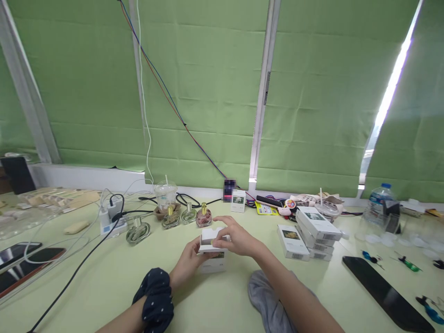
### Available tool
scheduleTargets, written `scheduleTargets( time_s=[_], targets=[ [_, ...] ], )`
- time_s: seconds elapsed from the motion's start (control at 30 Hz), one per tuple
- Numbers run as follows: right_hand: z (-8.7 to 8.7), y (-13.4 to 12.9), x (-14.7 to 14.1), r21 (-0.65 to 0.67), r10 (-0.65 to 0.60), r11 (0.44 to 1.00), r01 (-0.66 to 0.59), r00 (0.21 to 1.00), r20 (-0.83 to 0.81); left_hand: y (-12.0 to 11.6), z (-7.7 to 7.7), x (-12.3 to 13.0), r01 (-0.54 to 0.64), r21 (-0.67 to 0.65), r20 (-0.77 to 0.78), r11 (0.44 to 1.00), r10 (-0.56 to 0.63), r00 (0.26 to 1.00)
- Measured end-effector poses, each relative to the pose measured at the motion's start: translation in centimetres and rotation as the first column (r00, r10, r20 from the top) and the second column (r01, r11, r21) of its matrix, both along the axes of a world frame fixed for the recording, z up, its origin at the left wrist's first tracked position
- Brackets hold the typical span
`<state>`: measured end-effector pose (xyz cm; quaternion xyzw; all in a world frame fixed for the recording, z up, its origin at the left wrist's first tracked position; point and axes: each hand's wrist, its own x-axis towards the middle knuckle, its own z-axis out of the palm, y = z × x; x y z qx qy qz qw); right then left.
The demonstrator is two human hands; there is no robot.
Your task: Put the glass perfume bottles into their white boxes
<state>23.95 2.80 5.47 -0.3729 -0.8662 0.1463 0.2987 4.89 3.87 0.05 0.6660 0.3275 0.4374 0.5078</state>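
My left hand [190,260] is wrapped round the lower side of a small white box [213,264] that stands upright on the table in front of me, its top flaps open. The fingers of my right hand [236,237] are bent down into the box's opening, with one finger raised; a small yellowish spot shows at the fingertips, too small to name. Just beyond the box stand several glass perfume bottles: a pink one [204,217], a clear one [188,215], another with a gold cap [170,219], and a greenish one [138,232] further left.
White boxes [317,224] are stacked at the right, beside a single box [293,243]. A grey cloth [265,296] lies under my right forearm. A black slab [385,291], a power strip [113,222] with cables, a plastic cup [165,194] and a water bottle [379,201] surround the work area.
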Motion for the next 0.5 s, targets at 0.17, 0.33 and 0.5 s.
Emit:
scheduleTargets(
  time_s=[0.17, 0.33, 0.5],
  targets=[
    [0.0, 0.0, 0.3, -0.021, -0.009, 1.000, 0.010, 1.000, 0.029, 0.4, -0.4, -0.1, 0.004, 0.058, -0.032, 0.998, -0.002, 0.999],
    [0.6, -0.5, 0.4, -0.041, -0.059, 0.997, 0.065, 0.990, 0.127, 0.4, -0.5, -0.3, -0.052, 0.145, -0.071, 0.988, 0.063, 0.996],
    [1.2, -1.1, 0.2, -0.060, -0.092, 0.993, 0.105, 0.977, 0.193, -0.1, -0.9, -0.8, -0.135, 0.193, -0.069, 0.972, 0.151, 0.986]
  ],
)
